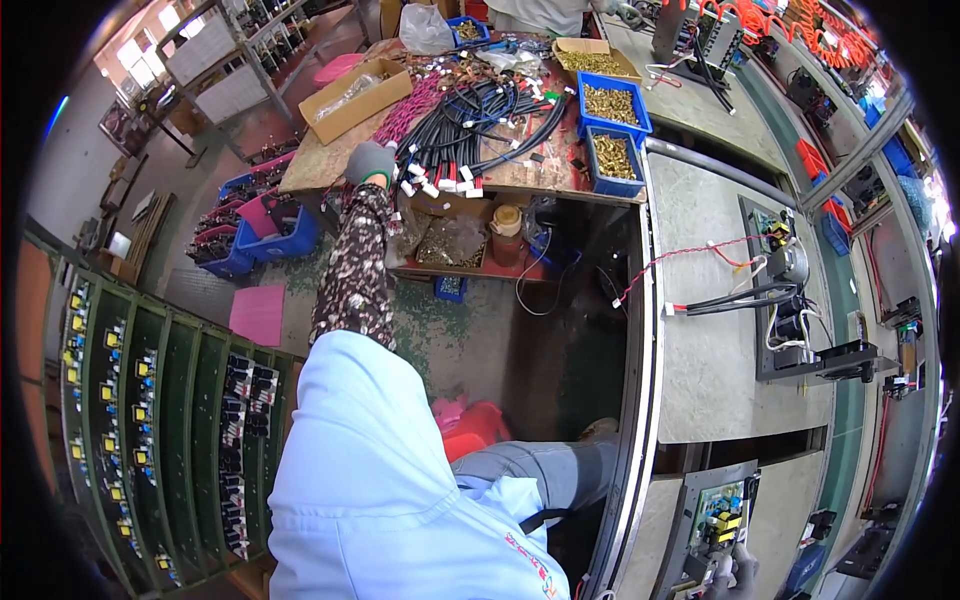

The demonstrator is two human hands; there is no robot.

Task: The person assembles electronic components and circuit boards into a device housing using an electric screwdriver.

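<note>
My left arm, in a dark flower-patterned sleeve, stretches to a wooden table (505,178). My left hand (370,162), in a grey glove, is at the near edge of a heap of black cables (480,125) with white connectors. Its fingers are bunched and mostly hidden, beside a bundle of pink twisted wires (412,105). At the lower right, my right hand (738,575), also gloved in grey, has its fingers against the lower end of a circuit board unit (718,510) on a dark metal plate. That unit carries yellow-wrapped transformers and lies on the grey workbench.
Blue bins (612,104) of brass parts and an open cardboard box (355,98) stand on the table. A wired unit (785,300) lies further up the bench. To the left are a green rack (185,400) of small boards and blue crates (280,235) on the floor.
</note>
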